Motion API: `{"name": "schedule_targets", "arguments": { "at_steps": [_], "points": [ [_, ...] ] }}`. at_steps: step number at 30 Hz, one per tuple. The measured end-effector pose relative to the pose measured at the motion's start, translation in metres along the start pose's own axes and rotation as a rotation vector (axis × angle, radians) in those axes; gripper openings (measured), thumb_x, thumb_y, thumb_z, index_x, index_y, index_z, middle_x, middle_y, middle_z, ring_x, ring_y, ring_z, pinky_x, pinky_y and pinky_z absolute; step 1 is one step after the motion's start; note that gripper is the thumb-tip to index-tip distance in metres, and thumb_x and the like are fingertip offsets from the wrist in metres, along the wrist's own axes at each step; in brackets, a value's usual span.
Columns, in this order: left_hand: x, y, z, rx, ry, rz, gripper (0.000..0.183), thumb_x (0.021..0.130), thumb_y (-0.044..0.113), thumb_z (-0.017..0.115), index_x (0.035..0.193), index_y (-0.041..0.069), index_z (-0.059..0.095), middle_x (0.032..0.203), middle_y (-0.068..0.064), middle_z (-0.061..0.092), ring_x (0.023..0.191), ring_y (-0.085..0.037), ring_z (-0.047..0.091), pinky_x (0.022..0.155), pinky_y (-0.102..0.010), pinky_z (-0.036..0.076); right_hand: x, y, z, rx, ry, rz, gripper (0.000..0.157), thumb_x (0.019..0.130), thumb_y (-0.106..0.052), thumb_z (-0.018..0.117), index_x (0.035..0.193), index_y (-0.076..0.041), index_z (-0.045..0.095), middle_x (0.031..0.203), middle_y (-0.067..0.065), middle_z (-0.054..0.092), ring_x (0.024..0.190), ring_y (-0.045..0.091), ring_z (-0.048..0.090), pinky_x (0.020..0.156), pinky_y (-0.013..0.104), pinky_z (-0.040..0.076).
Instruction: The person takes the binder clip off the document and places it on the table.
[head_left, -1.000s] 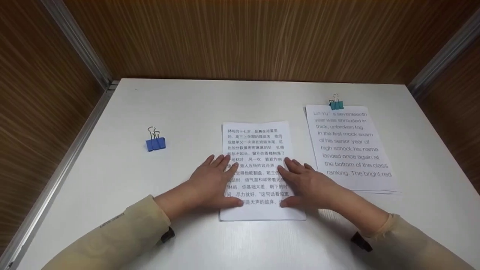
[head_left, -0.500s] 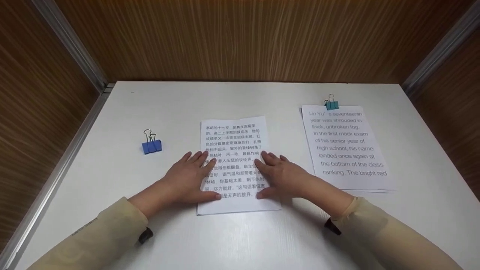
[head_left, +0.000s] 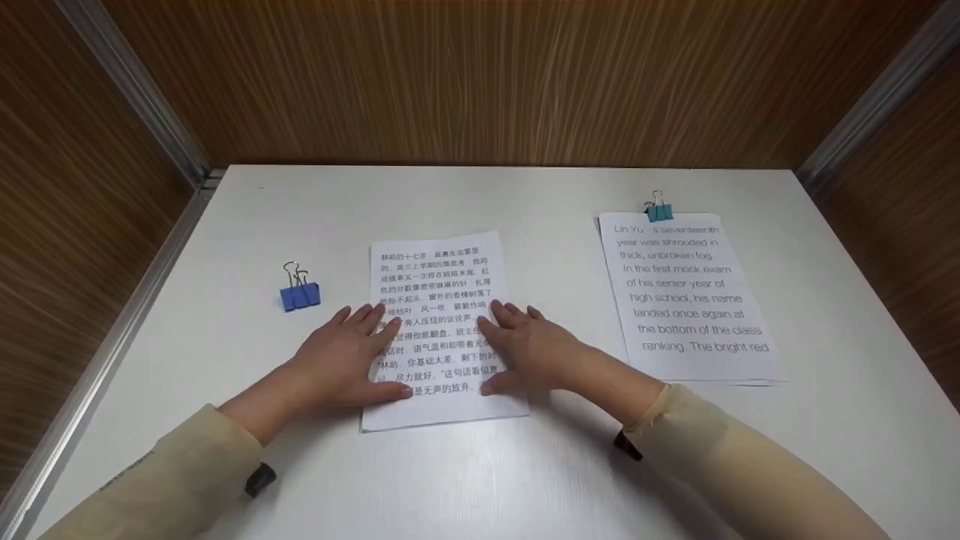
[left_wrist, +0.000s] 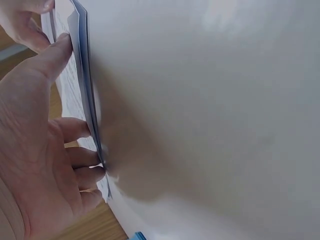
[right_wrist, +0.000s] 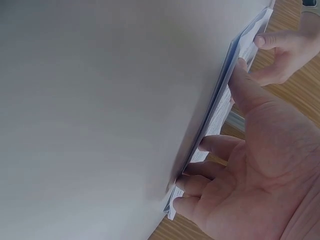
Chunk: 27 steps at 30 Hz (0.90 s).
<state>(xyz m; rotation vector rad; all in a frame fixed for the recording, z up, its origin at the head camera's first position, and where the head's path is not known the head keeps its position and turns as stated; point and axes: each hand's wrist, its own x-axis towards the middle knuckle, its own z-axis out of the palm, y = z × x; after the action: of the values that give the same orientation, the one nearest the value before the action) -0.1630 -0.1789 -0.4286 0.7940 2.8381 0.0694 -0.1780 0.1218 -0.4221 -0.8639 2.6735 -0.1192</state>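
A stack of white paper (head_left: 439, 300) printed with Chinese characters lies on the table between my two hands. My left hand (head_left: 341, 360) rests along its left edge, fingers spread and thumb over the top sheet. On the opposite side, my right hand (head_left: 532, 349) lies the same way, with its thumb on the lower right of the page. Several fingertips meet the stack's side in the left wrist view, where the stack (left_wrist: 84, 65) shows slightly parted sheets. The right wrist view shows fingertips at the other long edge of the stack (right_wrist: 220, 102).
A blue binder clip (head_left: 300, 296) stands left of the stack, beyond the left hand. To the right lies a second stack of paper (head_left: 690, 300) with English text, held at its top by a teal binder clip (head_left: 659, 213). Wood-patterned panels (head_left: 480, 82) surround the white table (head_left: 450, 487).
Both hands have slid the Chinese-printed stack to the left, closer to the blue binder clip. The English-printed stack and both clips stay in place; the head view has shifted slightly.
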Motion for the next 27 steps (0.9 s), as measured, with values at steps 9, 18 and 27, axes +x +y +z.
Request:
{"name": "schedule_targets", "arguments": {
  "at_steps": [9,18,27],
  "points": [
    [-0.007,-0.013,-0.001,-0.005,-0.001,-0.012,0.105,0.077,0.083,0.049,0.151,0.009,0.036,0.155,-0.021,0.027,0.143,-0.038,0.025,0.117,-0.053,0.018,0.011,-0.011,-0.001,-0.010,-0.007,-0.016,0.098,0.082,-0.068,0.061,0.156,-0.014,0.024,0.160,0.017,0.015,0.147,0.033,0.015,0.118,0.048,0.015],
    [-0.013,-0.022,-0.005,0.001,-0.025,-0.020,0.106,0.076,0.082,0.051,0.151,0.009,0.037,0.155,-0.022,0.027,0.143,-0.040,0.025,0.116,-0.053,0.019,0.020,-0.021,-0.002,-0.031,-0.014,-0.013,0.099,0.082,-0.069,0.060,0.156,-0.015,0.023,0.160,0.016,0.015,0.147,0.032,0.015,0.118,0.049,0.015],
    [-0.014,-0.031,-0.007,-0.024,-0.046,-0.028,0.104,0.076,0.079,0.056,0.150,0.009,0.037,0.155,-0.022,0.028,0.143,-0.039,0.024,0.116,-0.053,0.018,0.025,-0.028,-0.002,-0.013,-0.012,-0.006,0.101,0.081,-0.071,0.060,0.156,-0.015,0.022,0.160,0.016,0.014,0.147,0.032,0.015,0.118,0.048,0.014]
  ]
}}
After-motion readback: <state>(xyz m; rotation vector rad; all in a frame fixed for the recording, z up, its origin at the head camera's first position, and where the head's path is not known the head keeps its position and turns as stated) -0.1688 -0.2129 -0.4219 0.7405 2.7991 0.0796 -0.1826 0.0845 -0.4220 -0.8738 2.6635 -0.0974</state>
